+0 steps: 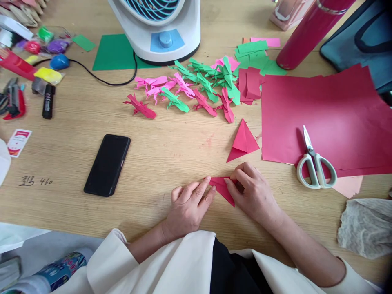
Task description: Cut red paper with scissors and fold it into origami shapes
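A small piece of folded red paper (223, 188) lies on the table between my hands, its outline a pointed triangle. My right hand (255, 194) pinches its right side between thumb and curled fingers, hiding part of the edge. At the left tip, my left hand (190, 207) grips the paper with thumb and forefinger close together. Just beyond my right hand lies a second folded red paper triangle (244, 141), untouched. Farther back sit several folded paper figures in pink, green (175, 100) and red (141, 107).
Large red sheets (312, 106) lie at the right with white-handled scissors (315, 163) on them. A fan (171, 38) stands at the back, a red bottle (309, 36) right of it. On the left are a phone (107, 165) and a black marker (48, 101).
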A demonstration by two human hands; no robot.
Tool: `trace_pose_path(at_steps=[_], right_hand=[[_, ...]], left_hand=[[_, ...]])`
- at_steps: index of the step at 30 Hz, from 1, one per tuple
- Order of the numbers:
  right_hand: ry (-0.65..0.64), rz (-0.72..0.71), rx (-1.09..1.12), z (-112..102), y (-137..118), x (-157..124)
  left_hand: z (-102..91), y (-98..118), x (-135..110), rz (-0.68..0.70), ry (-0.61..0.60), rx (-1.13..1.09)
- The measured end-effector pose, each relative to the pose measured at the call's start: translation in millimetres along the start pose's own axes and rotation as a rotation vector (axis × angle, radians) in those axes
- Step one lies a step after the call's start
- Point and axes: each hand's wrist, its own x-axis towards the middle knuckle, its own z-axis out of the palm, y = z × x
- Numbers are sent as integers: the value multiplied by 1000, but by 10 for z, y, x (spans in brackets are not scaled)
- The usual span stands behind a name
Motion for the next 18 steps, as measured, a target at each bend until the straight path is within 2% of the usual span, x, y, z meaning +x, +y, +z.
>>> trace_pose_path(at_steps=[18], right_hand=[[-5, 24, -41, 13, -23, -5]], left_hand=[[-44, 9, -8, -22, -47, 26]])
